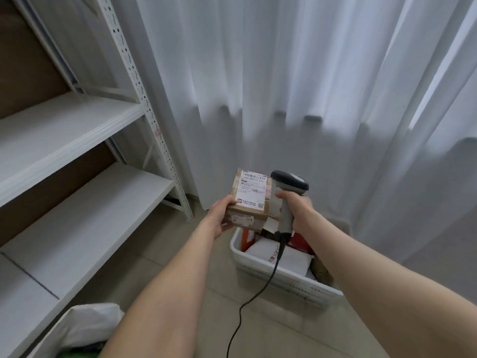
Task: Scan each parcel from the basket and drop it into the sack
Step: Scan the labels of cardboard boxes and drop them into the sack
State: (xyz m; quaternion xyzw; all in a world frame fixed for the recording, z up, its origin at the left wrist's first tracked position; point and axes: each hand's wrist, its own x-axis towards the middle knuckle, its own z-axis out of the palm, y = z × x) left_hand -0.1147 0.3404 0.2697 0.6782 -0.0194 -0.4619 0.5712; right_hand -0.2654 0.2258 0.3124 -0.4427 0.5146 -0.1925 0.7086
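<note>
My left hand (219,215) grips a small brown cardboard parcel (249,202) by its left side, white shipping label facing up. Just right of the parcel, my right hand (296,208) holds the grey handle of a barcode scanner (289,184); its dark head sits beside the label's top edge. The scanner's black cable hangs down toward the floor. Below both hands stands the white plastic basket (278,275) with several parcels inside, among them a white bag with red print and a red packet. The white sack (85,326) lies open at the bottom left.
A white metal shelf rack (85,140) with brown backing fills the left side. White curtains (309,86) hang behind the basket. The floor (180,249) is beige tile between rack and basket.
</note>
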